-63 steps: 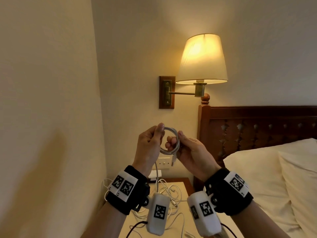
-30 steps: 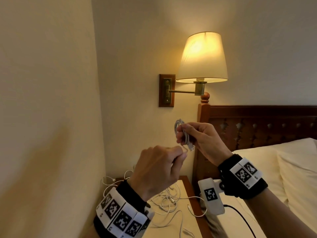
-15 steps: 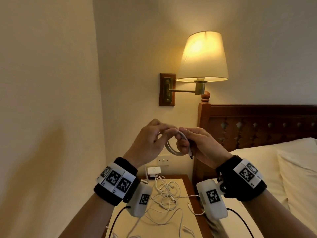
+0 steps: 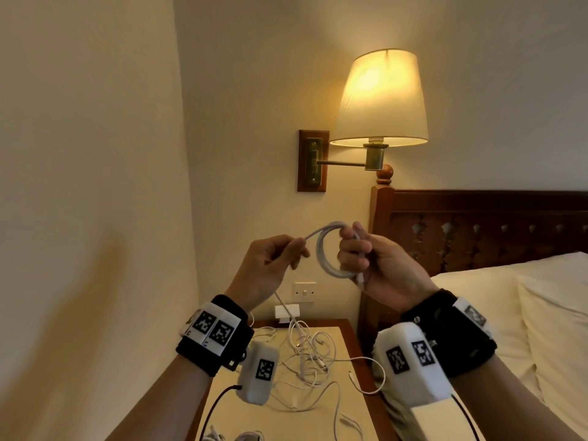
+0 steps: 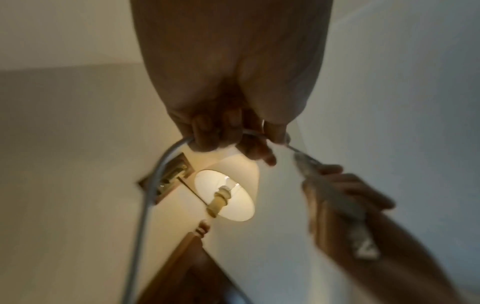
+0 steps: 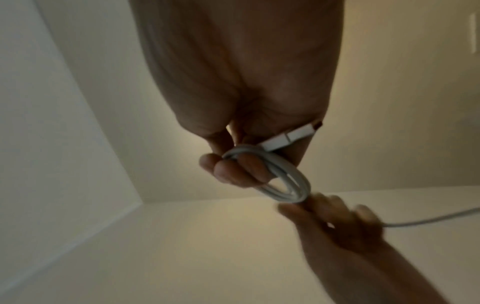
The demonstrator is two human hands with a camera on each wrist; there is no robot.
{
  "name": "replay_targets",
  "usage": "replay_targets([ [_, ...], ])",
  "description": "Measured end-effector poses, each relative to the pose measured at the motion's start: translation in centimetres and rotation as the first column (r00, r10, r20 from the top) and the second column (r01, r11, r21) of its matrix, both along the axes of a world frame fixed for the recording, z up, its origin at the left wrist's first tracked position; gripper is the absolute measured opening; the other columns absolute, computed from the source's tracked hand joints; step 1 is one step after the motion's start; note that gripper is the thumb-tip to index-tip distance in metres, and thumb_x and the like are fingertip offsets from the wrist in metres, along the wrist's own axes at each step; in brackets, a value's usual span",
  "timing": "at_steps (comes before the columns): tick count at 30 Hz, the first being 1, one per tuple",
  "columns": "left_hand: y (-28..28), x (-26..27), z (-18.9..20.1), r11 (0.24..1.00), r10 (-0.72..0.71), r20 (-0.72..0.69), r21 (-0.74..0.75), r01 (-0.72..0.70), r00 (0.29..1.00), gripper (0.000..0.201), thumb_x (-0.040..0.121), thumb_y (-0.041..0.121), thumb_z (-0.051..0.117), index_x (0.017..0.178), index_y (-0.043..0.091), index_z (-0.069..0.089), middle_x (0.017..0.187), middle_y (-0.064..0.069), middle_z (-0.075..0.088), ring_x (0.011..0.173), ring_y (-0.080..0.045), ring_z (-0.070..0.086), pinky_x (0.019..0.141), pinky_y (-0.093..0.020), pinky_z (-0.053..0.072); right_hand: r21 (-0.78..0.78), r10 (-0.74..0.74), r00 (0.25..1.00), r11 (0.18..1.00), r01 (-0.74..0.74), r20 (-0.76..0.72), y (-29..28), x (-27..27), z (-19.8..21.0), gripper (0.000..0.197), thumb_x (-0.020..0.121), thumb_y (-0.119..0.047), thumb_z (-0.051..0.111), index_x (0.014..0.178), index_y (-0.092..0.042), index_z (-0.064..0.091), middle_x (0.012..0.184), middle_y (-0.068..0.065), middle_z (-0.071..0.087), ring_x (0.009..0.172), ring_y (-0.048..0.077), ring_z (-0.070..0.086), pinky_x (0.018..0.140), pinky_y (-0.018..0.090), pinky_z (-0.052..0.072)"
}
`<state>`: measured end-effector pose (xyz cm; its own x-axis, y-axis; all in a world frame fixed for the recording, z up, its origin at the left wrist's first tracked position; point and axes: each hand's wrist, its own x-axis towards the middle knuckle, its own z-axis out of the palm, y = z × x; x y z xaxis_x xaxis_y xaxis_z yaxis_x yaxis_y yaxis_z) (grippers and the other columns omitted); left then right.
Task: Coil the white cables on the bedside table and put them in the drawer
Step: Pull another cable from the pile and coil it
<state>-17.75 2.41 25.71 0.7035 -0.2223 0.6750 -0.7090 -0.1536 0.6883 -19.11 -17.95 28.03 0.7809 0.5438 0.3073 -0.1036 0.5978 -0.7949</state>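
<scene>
A white cable coil (image 4: 327,254) is held up at chest height in front of the wall. My right hand (image 4: 366,259) grips the coil (image 6: 283,181) with curled fingers, and a white plug (image 6: 288,138) lies against its palm. My left hand (image 4: 273,259) pinches the cable's free strand (image 5: 155,181) just left of the coil. That strand hangs down to a tangle of loose white cables (image 4: 311,354) on the bedside table (image 4: 222,405). No drawer is in view.
A lit wall lamp (image 4: 380,100) hangs above the hands. A dark wooden headboard (image 4: 477,230) and white pillows (image 4: 525,313) fill the right side. A wall switch (image 4: 304,292) and a white plug adapter (image 4: 286,312) sit behind the table. A plain wall runs close on the left.
Over the last second my left hand rose from near the table to the coil, laid a loop on it, then slid a little left along the strand. The right hand kept hold of the coil.
</scene>
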Motion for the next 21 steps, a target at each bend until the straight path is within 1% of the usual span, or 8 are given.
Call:
replay_targets([
  [5, 2.2, 2.7, -5.5, 0.983, 0.186, -0.036, 0.018, -0.185, 0.982, 0.026, 0.096, 0.030, 0.049, 0.080, 0.014, 0.063, 0.057, 0.010, 0.047, 0.049, -0.003, 0.037, 0.049, -0.018, 0.033, 0.082, -0.047, 0.997, 0.995, 0.052, -0.063, -0.8, 0.2, 0.8, 0.030, 0.103, -0.029, 0.035, 0.089, -0.012, 0.055, 0.060, -0.007, 0.047, 0.050, 0.007, 0.046, 0.052, 0.018, 0.043],
  [8, 2.2, 2.8, -8.3, 0.930, 0.310, -0.047, 0.221, -0.293, 0.949, 0.030, 0.101, 0.024, 0.044, 0.072, 0.026, 0.051, 0.060, 0.007, 0.047, 0.053, -0.005, 0.041, 0.054, -0.025, 0.035, 0.061, -0.146, 0.988, 0.987, 0.149, -0.041, -1.0, 0.2, 1.2, 0.027, 0.100, -0.029, 0.039, 0.089, -0.011, 0.057, 0.064, -0.004, 0.052, 0.053, 0.009, 0.051, 0.053, 0.017, 0.046],
  [9, 1.7, 2.2, -8.6, 0.881, 0.316, -0.028, 0.380, -0.282, 0.948, 0.035, 0.102, 0.026, 0.042, 0.068, 0.029, 0.047, 0.059, 0.007, 0.045, 0.054, -0.008, 0.042, 0.054, -0.027, 0.034, 0.019, -0.201, 0.980, 0.979, 0.201, -0.009, -0.9, 0.2, 1.2, 0.025, 0.099, -0.028, 0.040, 0.090, -0.011, 0.056, 0.067, -0.003, 0.053, 0.055, 0.009, 0.053, 0.054, 0.017, 0.048],
  [11, 0.3, 0.2, -7.8, 0.704, 0.246, 0.073, 0.672, -0.230, 0.966, 0.042, 0.102, 0.034, 0.040, 0.060, 0.028, 0.041, 0.056, 0.007, 0.043, 0.053, -0.010, 0.041, 0.054, -0.026, 0.031, -0.081, -0.285, 0.955, 0.953, 0.292, 0.086, -0.5, 0.4, 1.0, 0.023, 0.097, -0.026, 0.043, 0.092, -0.008, 0.056, 0.073, 0.002, 0.056, 0.060, 0.012, 0.056, 0.056, 0.020, 0.050],
  [13, -0.8, -2.0, -5.7, 0.593, 0.113, 0.206, 0.771, -0.232, 0.972, 0.044, 0.101, 0.041, 0.038, 0.060, 0.025, 0.042, 0.053, 0.009, 0.041, 0.049, -0.008, 0.039, 0.052, -0.023, 0.029, -0.179, -0.323, 0.925, 0.916, 0.359, 0.201, 0.2, 0.3, 0.6, 0.024, 0.093, -0.027, 0.047, 0.093, -0.005, 0.058, 0.076, 0.005, 0.059, 0.063, 0.014, 0.058, 0.059, 0.023, 0.048],
  [16, -1.3, -4.0, -2.3, 0.633, -0.009, 0.435, 0.699, -0.331, 0.900, 0.038, 0.101, 0.043, 0.038, 0.073, 0.023, 0.053, 0.054, 0.010, 0.043, 0.045, -0.009, 0.039, 0.049, -0.018, 0.030, -0.299, -0.336, 0.865, 0.839, 0.455, 0.373, 0.8, -0.1, 0.5, 0.029, 0.092, -0.028, 0.047, 0.093, -0.001, 0.059, 0.074, 0.005, 0.064, 0.063, 0.015, 0.061, 0.060, 0.024, 0.045],
  [19, -0.8, -4.2, -0.3, 0.752, 0.026, 0.616, 0.507, -0.422, 0.787, 0.025, 0.100, 0.038, 0.044, 0.081, 0.026, 0.056, 0.053, 0.015, 0.041, 0.040, -0.006, 0.035, 0.044, -0.012, 0.026, -0.383, -0.299, 0.804, 0.759, 0.527, 0.514, 0.9, -0.3, 0.2, 0.029, 0.100, -0.024, 0.043, 0.095, 0.000, 0.060, 0.075, 0.006, 0.066, 0.065, 0.015, 0.060, 0.063, 0.025, 0.047],
  [21, -0.6, -3.8, 0.4, 0.759, 0.090, 0.690, 0.419, -0.498, 0.718, 0.020, 0.099, 0.037, 0.047, 0.084, 0.027, 0.057, 0.055, 0.017, 0.039, 0.041, -0.004, 0.032, 0.045, -0.008, 0.021, -0.423, -0.260, 0.777, 0.718, 0.553, 0.574, 1.0, -0.5, 0.1, 0.030, 0.101, -0.023, 0.043, 0.095, 0.000, 0.062, 0.074, 0.005, 0.065, 0.064, 0.013, 0.059, 0.063, 0.022, 0.047],
])
